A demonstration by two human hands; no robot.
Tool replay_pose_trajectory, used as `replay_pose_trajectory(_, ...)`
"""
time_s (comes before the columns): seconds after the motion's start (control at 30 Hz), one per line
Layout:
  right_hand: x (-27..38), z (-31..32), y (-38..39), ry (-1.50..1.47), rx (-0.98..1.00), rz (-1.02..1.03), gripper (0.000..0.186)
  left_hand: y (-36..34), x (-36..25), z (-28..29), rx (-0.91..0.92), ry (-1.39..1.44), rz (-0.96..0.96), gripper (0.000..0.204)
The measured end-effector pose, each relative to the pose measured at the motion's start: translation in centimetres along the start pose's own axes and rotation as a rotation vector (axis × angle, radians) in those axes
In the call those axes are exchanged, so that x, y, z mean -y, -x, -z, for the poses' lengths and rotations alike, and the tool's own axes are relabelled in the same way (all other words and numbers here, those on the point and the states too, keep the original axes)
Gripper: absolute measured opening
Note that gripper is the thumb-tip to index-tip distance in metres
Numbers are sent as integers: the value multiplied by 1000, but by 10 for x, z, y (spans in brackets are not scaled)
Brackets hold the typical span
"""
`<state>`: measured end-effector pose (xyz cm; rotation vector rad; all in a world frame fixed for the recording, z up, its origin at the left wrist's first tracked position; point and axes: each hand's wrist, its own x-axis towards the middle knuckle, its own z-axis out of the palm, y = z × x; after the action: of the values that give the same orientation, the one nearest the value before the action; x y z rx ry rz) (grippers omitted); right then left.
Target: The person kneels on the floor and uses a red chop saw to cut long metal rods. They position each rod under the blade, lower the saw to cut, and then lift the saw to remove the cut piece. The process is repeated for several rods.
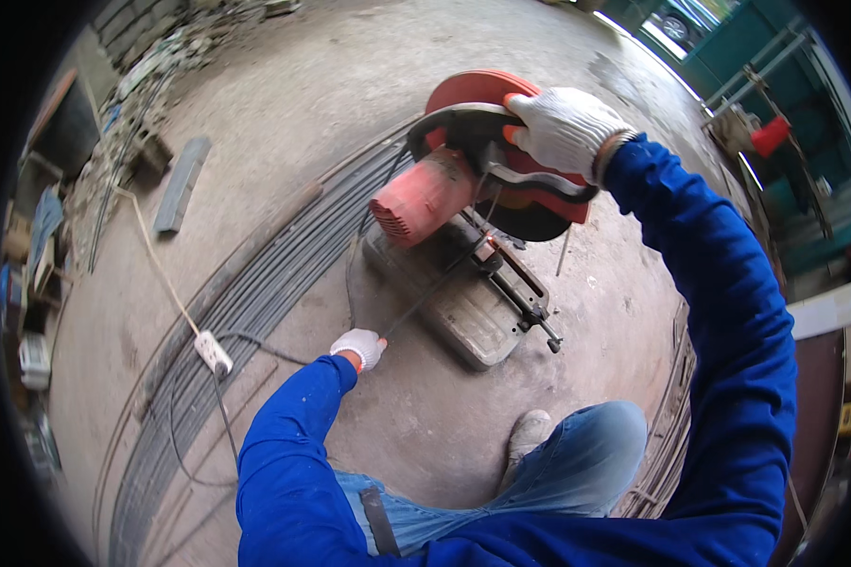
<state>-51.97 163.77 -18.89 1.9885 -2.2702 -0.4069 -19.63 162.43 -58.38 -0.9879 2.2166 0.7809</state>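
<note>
A cut-off saw with a red motor (pixel 425 197) and a red blade guard (pixel 477 87) stands on the concrete floor, its head raised above a grey metal base (pixel 473 326). My right hand (pixel 569 128), in a white knit glove with orange fingertips, is closed on the upper part of the saw's head. Low at the left of the base, my gloved left hand (pixel 361 350) grips a thin dark metal rod (pixel 424 300). That rod slants up to the vise (pixel 515 279) under the raised head. The hand hides its near end.
A long bundle of dark metal rods (pixel 246 274) curves along the left. On it lies a white socket strip (pixel 213 352) with a plugged-in cord. A grey angled piece (pixel 182 184) lies farther left. More rods (pixel 667 425) lie right of my knee. Metal racks (pixel 775 113) stand far right.
</note>
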Motion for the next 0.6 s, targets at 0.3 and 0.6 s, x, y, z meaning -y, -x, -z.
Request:
replay_pose_trajectory(0.3,7,25,-20,-15,-275,-31,29,2,13,1,-11,-15,-131,52)
replay_pose_trajectory(0.6,-13,17,-47,-171,-378,111,32,7,6,-1,-64,-40,-118,55)
